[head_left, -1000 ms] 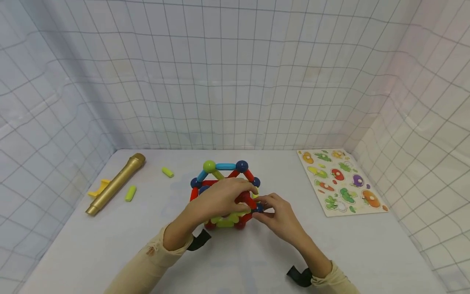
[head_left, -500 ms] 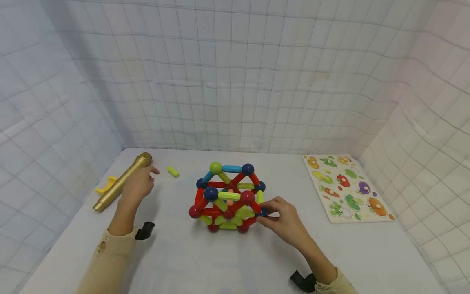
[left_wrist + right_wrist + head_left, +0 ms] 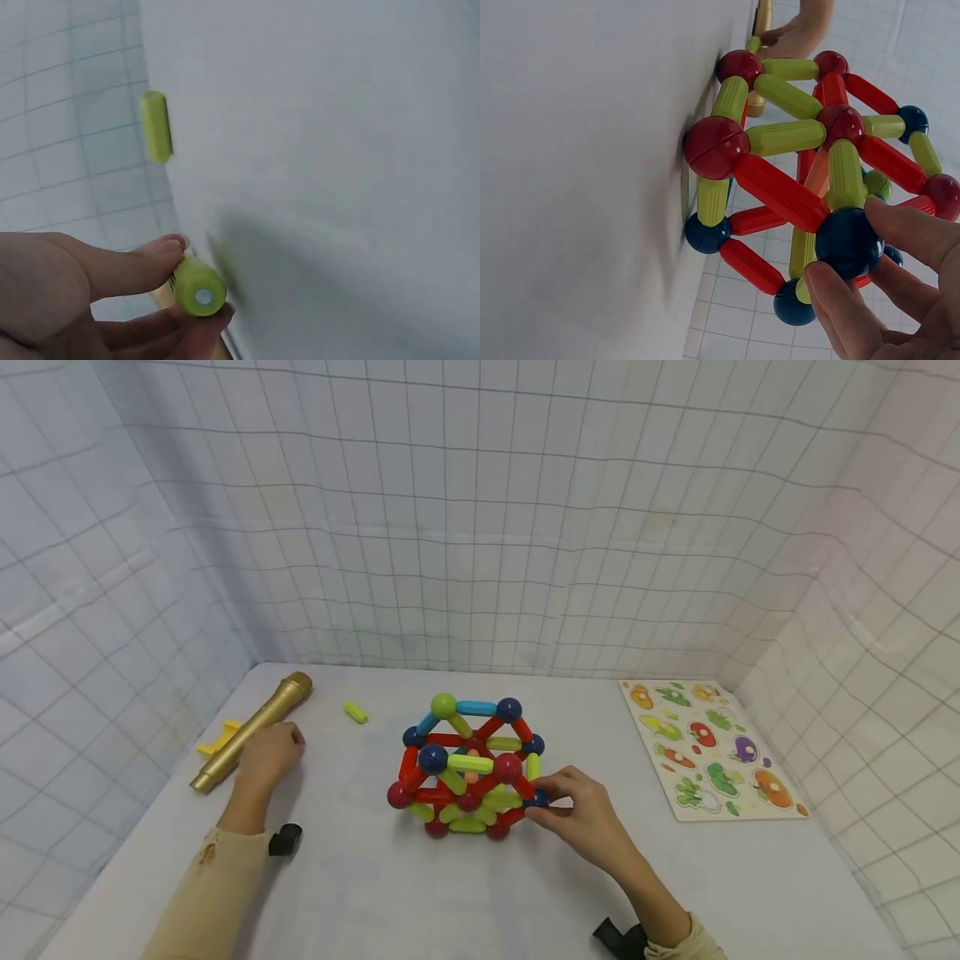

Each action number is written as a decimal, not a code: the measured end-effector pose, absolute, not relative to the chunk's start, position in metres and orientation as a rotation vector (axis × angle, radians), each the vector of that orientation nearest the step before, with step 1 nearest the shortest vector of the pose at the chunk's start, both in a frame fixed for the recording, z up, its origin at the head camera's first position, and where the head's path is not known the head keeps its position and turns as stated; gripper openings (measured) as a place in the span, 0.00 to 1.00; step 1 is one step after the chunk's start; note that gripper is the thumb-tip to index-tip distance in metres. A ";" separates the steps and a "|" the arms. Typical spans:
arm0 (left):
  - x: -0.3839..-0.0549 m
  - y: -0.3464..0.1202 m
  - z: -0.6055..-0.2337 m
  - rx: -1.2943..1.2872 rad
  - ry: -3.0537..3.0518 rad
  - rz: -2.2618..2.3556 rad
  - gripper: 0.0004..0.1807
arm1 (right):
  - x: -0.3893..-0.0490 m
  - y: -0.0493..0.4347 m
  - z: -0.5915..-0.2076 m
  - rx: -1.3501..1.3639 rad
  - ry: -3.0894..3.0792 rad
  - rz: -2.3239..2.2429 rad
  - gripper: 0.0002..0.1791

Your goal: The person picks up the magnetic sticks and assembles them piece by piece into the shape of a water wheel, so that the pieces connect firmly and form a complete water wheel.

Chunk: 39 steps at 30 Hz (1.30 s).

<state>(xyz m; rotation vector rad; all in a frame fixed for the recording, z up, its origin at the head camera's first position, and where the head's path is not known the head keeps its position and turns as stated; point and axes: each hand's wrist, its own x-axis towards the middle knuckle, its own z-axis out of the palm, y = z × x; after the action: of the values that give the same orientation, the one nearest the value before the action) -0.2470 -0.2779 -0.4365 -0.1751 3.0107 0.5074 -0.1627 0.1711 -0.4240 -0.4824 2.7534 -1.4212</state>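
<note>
A frame of magnetic rods and balls in red, yellow-green and blue stands in the middle of the table. My right hand pinches a dark blue ball at the frame's right corner, between thumb and fingers. Off to the left, beside a gold microphone, my left hand holds a yellow-green magnetic rod. In the left wrist view the rod's round end faces the camera, showing a pale metal tip. A second yellow-green rod lies loose between that hand and the frame, farther back.
The gold microphone lies slanted at the table's left side, with a yellow piece partly under it. At the right lies a vegetable puzzle board. White gridded cloth walls in the back and sides.
My left hand has left the frame, moved left to the microphone's side, and taken hold of the rod that lay there. My right hand keeps its grip on the blue ball.
</note>
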 end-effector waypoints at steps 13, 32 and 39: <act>-0.215 -0.173 -0.374 0.028 2.192 2.032 0.32 | -0.160 0.171 -0.427 -0.479 2.753 -1.396 0.17; -0.217 -0.138 -0.374 -0.148 1.658 2.115 0.11 | -0.162 0.173 -0.424 -0.532 2.755 -1.418 0.16; -0.223 -0.129 -0.375 -0.071 1.647 2.020 0.22 | -0.164 0.173 -0.423 -0.506 2.766 -1.418 0.17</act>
<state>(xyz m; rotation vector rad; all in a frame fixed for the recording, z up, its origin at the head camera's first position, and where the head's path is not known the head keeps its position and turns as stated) -0.2229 -0.1287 -0.3746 -0.0715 1.6473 2.0197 -0.1637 0.1726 -0.4233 -0.5057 2.7662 -1.4177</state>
